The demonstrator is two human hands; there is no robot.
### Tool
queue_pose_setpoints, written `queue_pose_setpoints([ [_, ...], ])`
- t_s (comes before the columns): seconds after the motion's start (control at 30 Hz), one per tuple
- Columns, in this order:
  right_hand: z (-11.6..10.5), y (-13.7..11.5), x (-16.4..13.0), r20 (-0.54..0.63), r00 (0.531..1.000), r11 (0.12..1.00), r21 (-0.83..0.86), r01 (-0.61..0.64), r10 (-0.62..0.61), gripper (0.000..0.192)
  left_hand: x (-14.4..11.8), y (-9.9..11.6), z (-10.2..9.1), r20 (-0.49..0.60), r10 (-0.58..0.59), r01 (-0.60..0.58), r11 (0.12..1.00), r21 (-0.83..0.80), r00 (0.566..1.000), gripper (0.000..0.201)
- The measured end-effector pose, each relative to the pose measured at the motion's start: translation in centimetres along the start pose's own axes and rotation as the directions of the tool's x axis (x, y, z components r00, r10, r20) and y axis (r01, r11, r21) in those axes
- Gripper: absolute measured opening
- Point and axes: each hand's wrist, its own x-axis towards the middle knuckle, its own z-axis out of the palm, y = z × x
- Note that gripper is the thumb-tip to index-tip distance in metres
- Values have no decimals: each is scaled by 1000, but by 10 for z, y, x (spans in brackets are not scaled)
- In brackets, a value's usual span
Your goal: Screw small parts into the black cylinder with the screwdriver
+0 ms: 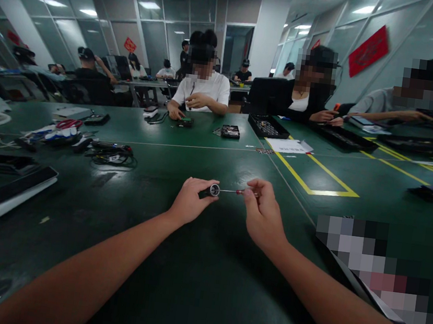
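My left hand (192, 198) is closed round a short black cylinder (214, 189) with a silver-rimmed open end, which looks like a flashlight. Its thumb lies along the underside and the fingers over the top. In my right hand (263, 210), thumb and fingers pinch a thin screwdriver (232, 191) with a red part near the grip. The screwdriver's metal shaft points left and its tip reaches the cylinder's rim; whether it touches inside cannot be made out. Both hands are above the green table (189, 258).
To the left lie a tangle of cables (112, 154) and a long black-and-white device (11, 192). Across the table a person in a white shirt (209, 90) handles parts. Black trays (268, 126) stand at the far right, near yellow tape (331, 193). A blurred-out sheet (376, 276) lies right.
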Motion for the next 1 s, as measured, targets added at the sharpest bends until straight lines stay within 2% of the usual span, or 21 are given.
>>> queue_pose_setpoints([
  [0.13,4,2,2,-11,999,992,118,-48,50,20,-1,0,1,17,3,-3,1000,15,1000,39],
  [0.2,5,4,4,-38,991,978,170,-117,125,25,-2,1,1,48,44,-45,999,29,998,37],
  [0.3,7,10,10,-103,944,910,314,-269,314,30,-3,0,-1,41,46,-50,995,89,998,36],
  [0.37,8,15,12,-140,919,878,377,-295,369,26,-3,-2,-2,15,-9,7,994,113,1000,36],
  [0.47,8,17,13,-134,933,901,337,-273,333,25,-2,-6,-3,11,-51,49,993,105,999,37],
  [0.67,7,1,5,-75,977,943,286,-168,197,26,-1,-4,-1,21,-15,13,998,67,1000,37],
  [0.87,6,-1,3,-55,990,968,222,-118,133,23,-3,-1,0,25,39,-38,999,-11,999,39],
  [1.0,4,0,2,-39,993,977,187,-100,110,22,-4,0,0,28,17,-15,998,-65,999,42],
])
